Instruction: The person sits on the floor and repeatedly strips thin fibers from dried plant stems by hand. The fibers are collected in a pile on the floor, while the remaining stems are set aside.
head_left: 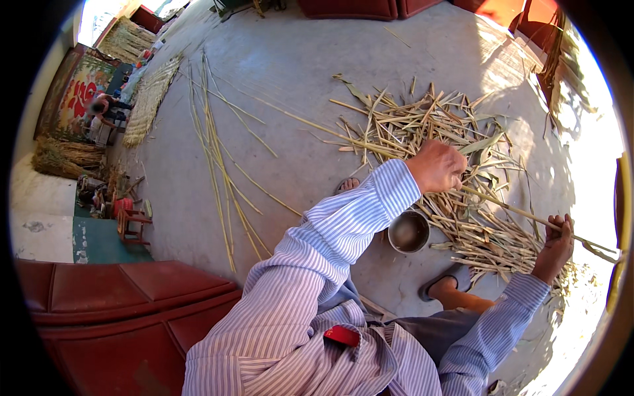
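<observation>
My left hand (437,167) is closed round a long, thin reed stalk (508,206), held above a heap of dry husks (432,122). Farther right, my right hand (557,249) grips the same stalk between thumb and fingers, and its thin end pokes out past that hand. A long stretch of stalk also runs from my left hand toward the far left, over the floor. Below my left hand stands a round metal pot (408,231), its inside in shadow. Split pieces and leaf sheaths lie beneath the stalk.
Long bare stalks (214,148) lie on the concrete floor to the left. A red padded sofa (125,317) is at the near left, a small wooden stool (134,226) behind it. Another person (102,115) sits at the far left by a woven mat (148,105).
</observation>
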The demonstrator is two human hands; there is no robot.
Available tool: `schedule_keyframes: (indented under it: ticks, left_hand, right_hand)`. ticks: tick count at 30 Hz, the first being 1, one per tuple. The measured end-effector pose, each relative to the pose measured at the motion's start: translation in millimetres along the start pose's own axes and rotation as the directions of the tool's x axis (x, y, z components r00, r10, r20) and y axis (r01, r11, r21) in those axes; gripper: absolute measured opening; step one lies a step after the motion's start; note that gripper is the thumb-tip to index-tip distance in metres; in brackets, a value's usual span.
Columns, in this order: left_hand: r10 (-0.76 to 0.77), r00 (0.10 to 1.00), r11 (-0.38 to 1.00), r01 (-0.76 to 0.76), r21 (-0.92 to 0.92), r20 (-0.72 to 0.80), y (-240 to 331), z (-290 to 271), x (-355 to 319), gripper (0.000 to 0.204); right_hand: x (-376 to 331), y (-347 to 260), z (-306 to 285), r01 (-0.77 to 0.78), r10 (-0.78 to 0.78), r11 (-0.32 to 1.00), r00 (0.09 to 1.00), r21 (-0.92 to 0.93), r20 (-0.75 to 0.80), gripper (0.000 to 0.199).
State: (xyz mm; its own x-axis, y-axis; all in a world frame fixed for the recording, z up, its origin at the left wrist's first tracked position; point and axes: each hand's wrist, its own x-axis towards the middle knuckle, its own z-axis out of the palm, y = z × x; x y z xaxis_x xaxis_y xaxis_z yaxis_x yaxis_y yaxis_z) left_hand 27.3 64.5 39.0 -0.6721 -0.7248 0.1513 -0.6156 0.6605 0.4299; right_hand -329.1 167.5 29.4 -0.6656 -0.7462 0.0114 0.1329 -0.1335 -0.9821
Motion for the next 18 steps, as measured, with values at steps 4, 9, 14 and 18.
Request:
schedule_keyframes:
  ticks: [4, 9, 14, 18]
  left_hand:
    - [0.004, 0.998, 0.999, -0.006, -0.048, -0.058, -1.5, -4.5, -7.7, 0.033]
    - [0.122, 0.925, 0.993, -0.111, 0.05, -0.361, -13.8, -14.9, 15.8, 0.027]
    - [0.146, 0.904, 0.968, -0.048, 0.245, -0.401, -37.9, -16.5, 28.8, 0.021]
    - [0.21, 0.933, 0.975, -0.179, 0.129, -0.292, -19.4, -18.7, 34.8, 0.024]
  right_hand:
    - [8.8, 0.9, -11.5, -0.034, 0.035, 0.999, 0.999, -0.035, 0.034, 0.035]
    - [2.7, -2.0, -14.2, -0.043, 0.058, 0.988, 0.993, 0.146, -0.103, 0.031]
    - [-8.3, -10.1, -2.3, -0.074, 0.089, 0.983, 0.993, 0.169, -0.082, 0.029]
    - [-27.6, -5.4, 45.4, -0.086, 0.061, 0.964, 0.993, 0.25, 0.105, 0.019]
